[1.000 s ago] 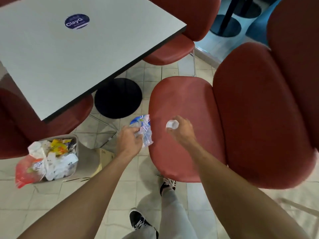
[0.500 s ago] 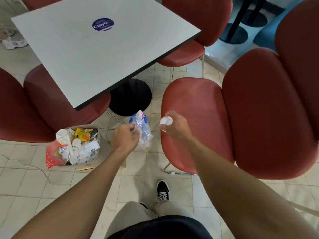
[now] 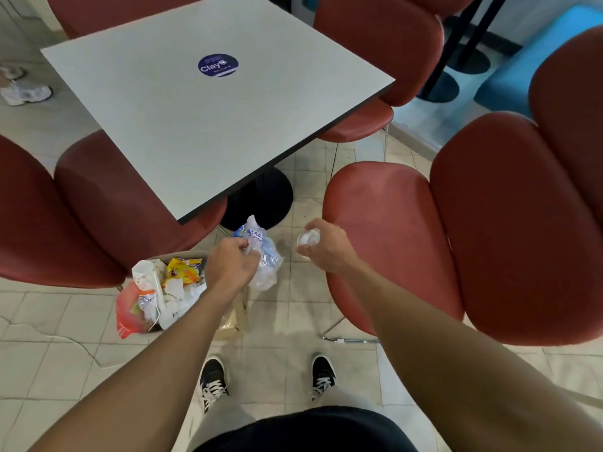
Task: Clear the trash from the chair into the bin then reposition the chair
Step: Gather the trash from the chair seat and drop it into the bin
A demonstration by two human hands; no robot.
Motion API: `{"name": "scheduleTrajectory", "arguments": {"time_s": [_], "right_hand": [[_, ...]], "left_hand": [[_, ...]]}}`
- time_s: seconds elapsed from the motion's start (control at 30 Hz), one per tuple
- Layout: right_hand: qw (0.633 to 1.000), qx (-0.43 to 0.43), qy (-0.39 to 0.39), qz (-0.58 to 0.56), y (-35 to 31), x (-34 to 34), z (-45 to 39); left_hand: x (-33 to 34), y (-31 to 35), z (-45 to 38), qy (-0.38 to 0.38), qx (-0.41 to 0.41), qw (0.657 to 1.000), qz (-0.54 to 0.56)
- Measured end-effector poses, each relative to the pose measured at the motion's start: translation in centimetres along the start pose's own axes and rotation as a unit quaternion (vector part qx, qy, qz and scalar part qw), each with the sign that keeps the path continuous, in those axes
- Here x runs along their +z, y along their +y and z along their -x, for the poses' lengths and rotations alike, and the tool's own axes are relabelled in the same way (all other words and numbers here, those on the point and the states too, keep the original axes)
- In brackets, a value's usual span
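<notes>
- A crumpled clear plastic wrapper [image 3: 262, 256] with blue print is gripped by the left hand [image 3: 233, 262], its fingers curled round the upper part, so that the rest hangs below the fist over the tiled floor [image 3: 293, 308].
- A small white crumpled wad [image 3: 308, 238] is pinched in the curled fingers of the right hand [image 3: 326, 247], which is held just off the front left edge of the red chair seat.
- The red chair [image 3: 391, 230] is seen to the right of both hands, its backrest further right; no trash is visible on the seat.
- The bin [image 3: 187, 254] is placed on the floor just left of the left hand, close under the corner of the tabletop [image 3: 195, 125]; it is heaped with white paper, a yellow packet and a red bag that spills over its near side.
- The wrapper is held beside the bin rather than above its opening.
- A round dark blue sticker [image 3: 218, 65] is borne on the tabletop.
- Two black sneakers [image 3: 213, 380] with white laces are planted on the floor below the arms.
</notes>
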State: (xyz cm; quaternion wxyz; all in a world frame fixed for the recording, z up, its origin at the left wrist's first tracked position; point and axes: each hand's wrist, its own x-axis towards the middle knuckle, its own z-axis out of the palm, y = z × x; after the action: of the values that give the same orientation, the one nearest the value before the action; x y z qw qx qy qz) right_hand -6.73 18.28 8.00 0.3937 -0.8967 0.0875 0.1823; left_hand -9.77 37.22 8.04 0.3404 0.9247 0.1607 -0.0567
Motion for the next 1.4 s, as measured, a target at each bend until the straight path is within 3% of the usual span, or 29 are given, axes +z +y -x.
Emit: {"name": "scheduleTrajectory", "arguments": {"time_s": [0.43,0.7,1.2,1.4], "right_hand": [[1.0,0.004,0.019,-0.021,-10.5,10.5,1.3],[1.0,0.006,0.03,0.005,-14.1,13.9,0.9],[0.995,0.075,-0.043,0.059,-13.5,23.6,-1.2],[0.99,0.105,-0.061,0.065,-11.6,28.4,-2.7]], "left_hand": [[-9.2,-10.4,-4.1,-0.026,-0.027,0.999,0.006],[-11.1,-14.4,-5.9,-0.044,-0.015,0.999,-0.003],[-9.1,-22.7,-8.2,-0.136,-0.06,0.988,-0.034],[-6.9,-25.1,-9.4,-0.152,-0.028,0.984,-0.086]]}}
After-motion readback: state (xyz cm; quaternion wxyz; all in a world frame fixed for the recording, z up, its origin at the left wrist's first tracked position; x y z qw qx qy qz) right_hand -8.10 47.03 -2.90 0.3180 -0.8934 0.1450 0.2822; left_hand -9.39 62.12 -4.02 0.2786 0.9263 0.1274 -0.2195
